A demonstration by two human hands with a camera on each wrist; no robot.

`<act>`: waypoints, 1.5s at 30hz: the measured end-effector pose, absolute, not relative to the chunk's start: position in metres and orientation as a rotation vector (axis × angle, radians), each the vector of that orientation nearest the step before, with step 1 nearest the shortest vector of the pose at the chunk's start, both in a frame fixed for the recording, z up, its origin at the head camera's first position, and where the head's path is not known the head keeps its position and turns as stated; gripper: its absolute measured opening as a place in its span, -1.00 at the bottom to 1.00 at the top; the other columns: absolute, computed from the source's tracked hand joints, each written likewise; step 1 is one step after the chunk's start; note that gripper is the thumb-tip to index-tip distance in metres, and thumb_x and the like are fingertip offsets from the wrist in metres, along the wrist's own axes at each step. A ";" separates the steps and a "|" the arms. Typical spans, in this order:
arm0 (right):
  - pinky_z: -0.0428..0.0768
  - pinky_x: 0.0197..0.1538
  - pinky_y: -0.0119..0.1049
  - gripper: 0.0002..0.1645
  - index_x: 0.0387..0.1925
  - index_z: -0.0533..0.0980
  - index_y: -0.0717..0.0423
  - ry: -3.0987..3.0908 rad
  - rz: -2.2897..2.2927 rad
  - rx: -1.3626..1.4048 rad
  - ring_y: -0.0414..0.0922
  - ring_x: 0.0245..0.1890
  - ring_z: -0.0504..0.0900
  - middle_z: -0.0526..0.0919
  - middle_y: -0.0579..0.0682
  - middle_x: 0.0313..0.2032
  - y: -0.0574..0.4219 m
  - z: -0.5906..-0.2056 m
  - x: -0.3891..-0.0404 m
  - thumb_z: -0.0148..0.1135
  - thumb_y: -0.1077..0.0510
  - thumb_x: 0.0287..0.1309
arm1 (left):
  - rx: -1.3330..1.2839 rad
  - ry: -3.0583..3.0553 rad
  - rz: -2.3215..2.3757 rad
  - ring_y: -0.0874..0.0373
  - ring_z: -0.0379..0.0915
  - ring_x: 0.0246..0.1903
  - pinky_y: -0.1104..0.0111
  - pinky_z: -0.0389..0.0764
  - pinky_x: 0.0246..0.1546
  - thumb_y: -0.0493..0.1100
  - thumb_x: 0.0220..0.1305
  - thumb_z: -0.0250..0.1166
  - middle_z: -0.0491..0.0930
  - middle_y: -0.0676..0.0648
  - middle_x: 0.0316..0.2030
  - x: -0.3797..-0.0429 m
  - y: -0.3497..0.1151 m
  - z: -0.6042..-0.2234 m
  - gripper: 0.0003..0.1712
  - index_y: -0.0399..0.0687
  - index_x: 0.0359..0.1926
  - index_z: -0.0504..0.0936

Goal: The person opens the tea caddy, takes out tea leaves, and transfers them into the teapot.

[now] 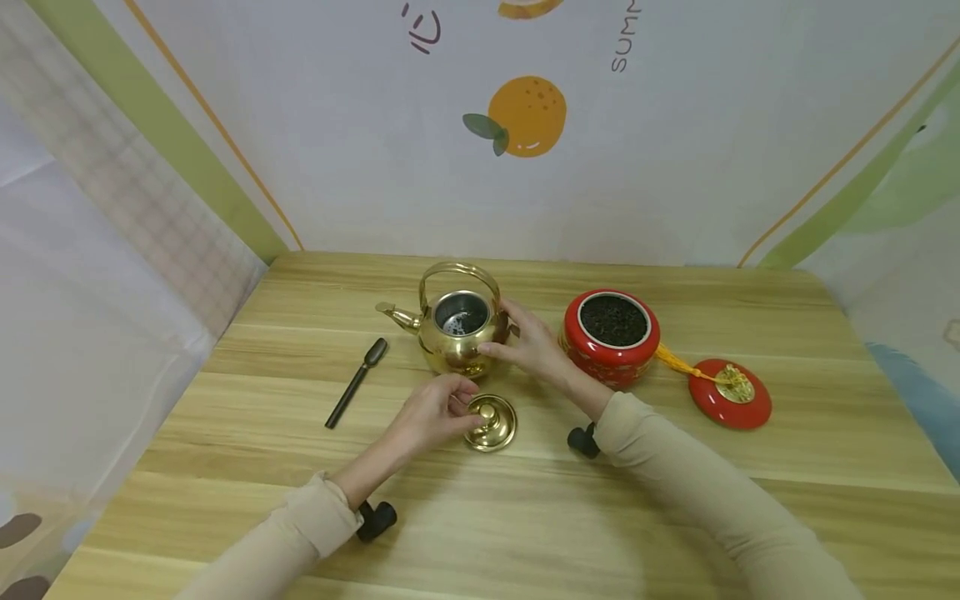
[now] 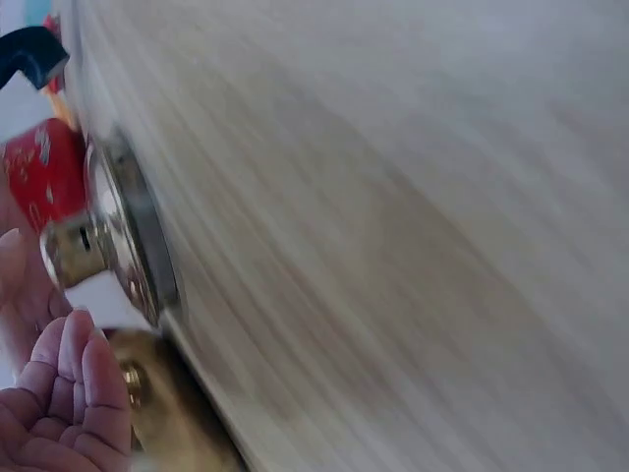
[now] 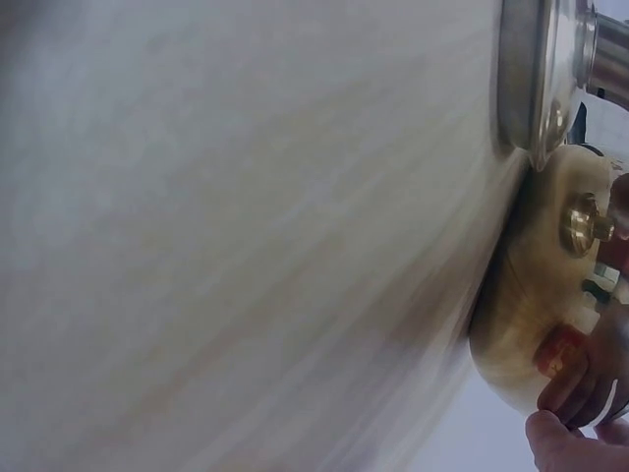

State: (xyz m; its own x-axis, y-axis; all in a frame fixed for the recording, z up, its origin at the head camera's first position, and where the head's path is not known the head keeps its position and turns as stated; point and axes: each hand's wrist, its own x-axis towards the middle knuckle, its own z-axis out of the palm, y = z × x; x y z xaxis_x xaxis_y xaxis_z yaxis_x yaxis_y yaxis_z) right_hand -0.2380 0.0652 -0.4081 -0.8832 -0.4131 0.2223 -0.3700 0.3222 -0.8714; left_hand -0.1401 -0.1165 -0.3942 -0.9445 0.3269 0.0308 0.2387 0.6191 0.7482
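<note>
In the head view a brass teapot (image 1: 453, 354) with a raised handle stands without its lid, dark tea leaves showing inside. My right hand (image 1: 536, 343) holds the side of its body, thumb at the front, other fingers partly hidden behind. The brass lid (image 1: 504, 435) lies flat on the table in front of the pot, knob up. Over the lid's left edge is my left hand (image 1: 429, 417), its fingers loosely bent. The left wrist view shows those fingers (image 2: 103, 379) around the lid's knob (image 2: 71, 254) with a gap visible.
Right of the teapot stands a red jar (image 1: 611, 357) full of dark tea leaves. Its red lid (image 1: 720, 410) with a yellow tassel lies farther right. A dark tea scoop (image 1: 356, 383) lies left of the pot. White printed cloth (image 1: 360, 183) hangs behind the wooden table (image 1: 480, 517).
</note>
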 end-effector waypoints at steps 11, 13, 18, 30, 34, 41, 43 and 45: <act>0.36 0.28 0.02 -0.17 0.31 0.26 0.15 2.528 -1.643 -0.769 0.05 0.30 0.30 0.39 0.14 0.24 0.064 -0.408 -0.237 0.41 0.15 0.01 | 0.554 2.811 1.049 0.18 0.48 -0.41 0.48 0.53 -0.40 -0.22 -0.11 0.52 0.57 -0.06 -0.34 -0.138 -0.103 -0.399 -0.60 -0.24 -0.21 0.59; 0.36 0.28 0.01 -0.16 0.31 0.26 0.15 2.530 -1.642 -0.765 0.04 0.30 0.30 0.39 0.14 0.25 0.063 -0.409 -0.237 0.41 0.15 0.01 | 0.542 2.818 1.041 0.19 0.47 -0.41 0.48 0.52 -0.41 -0.22 -0.11 0.51 0.56 -0.04 -0.35 -0.138 -0.103 -0.400 -0.62 -0.22 -0.24 0.59; 0.36 0.28 0.01 -0.15 0.31 0.25 0.17 2.534 -1.643 -0.763 0.05 0.30 0.29 0.38 0.15 0.26 0.063 -0.409 -0.237 0.41 0.16 0.00 | 0.539 2.828 1.042 0.21 0.47 -0.42 0.50 0.51 -0.40 -0.23 -0.10 0.50 0.57 -0.02 -0.39 -0.138 -0.103 -0.401 -0.69 -0.19 -0.29 0.61; 0.36 0.28 -0.01 -0.15 0.31 0.25 0.16 2.513 -1.662 -0.753 0.04 0.30 0.29 0.38 0.15 0.25 0.063 -0.410 -0.238 0.42 0.16 -0.01 | 0.456 2.809 1.165 0.26 0.52 -0.42 0.53 0.58 -0.41 -0.24 0.00 0.44 0.64 -0.01 -0.40 -0.134 -0.134 -0.366 -0.74 -0.20 -0.23 0.66; 0.36 0.28 0.00 -0.17 0.30 0.27 0.18 2.518 -1.656 -0.747 0.04 0.29 0.31 0.41 0.15 0.22 0.064 -0.410 -0.238 0.42 0.16 0.00 | 0.461 2.881 1.253 0.22 0.55 -0.45 0.52 0.60 -0.45 -0.29 0.01 0.43 0.66 -0.07 -0.41 -0.138 -0.148 -0.352 -0.73 -0.27 -0.22 0.65; 0.38 0.27 0.01 -0.18 0.27 0.29 0.22 2.530 -1.655 -0.754 0.06 0.28 0.32 0.43 0.17 0.19 0.065 -0.408 -0.237 0.43 0.18 -0.03 | 0.380 3.055 1.446 0.15 0.55 -0.48 0.53 0.58 -0.48 -0.27 0.05 0.42 0.66 -0.14 -0.42 -0.161 -0.151 -0.341 -0.68 -0.28 -0.13 0.65; 0.38 0.26 0.02 -0.17 0.28 0.28 0.24 2.524 -1.663 -0.762 0.08 0.28 0.32 0.42 0.19 0.20 0.065 -0.408 -0.237 0.43 0.20 -0.03 | 0.342 3.084 1.498 0.13 0.56 -0.47 0.55 0.57 -0.48 -0.25 0.05 0.43 0.67 -0.15 -0.40 -0.168 -0.148 -0.340 -0.67 -0.26 -0.12 0.66; 0.38 0.26 0.02 -0.17 0.28 0.28 0.24 2.520 -1.666 -0.765 0.08 0.28 0.32 0.42 0.19 0.20 0.064 -0.407 -0.236 0.43 0.20 -0.03 | 0.313 3.092 1.553 0.11 0.56 -0.46 0.57 0.57 -0.47 -0.24 0.04 0.43 0.68 -0.16 -0.37 -0.176 -0.144 -0.341 -0.66 -0.26 -0.12 0.66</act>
State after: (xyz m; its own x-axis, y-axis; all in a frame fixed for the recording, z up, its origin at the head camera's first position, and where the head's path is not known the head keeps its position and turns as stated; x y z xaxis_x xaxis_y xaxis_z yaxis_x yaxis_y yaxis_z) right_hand -0.2363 0.0645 -0.4075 -0.8792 -0.4108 0.2415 -0.3832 0.3081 -0.8708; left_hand -0.1756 -0.1443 -0.3405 -0.9295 0.0105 0.3687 0.3019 0.5956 0.7444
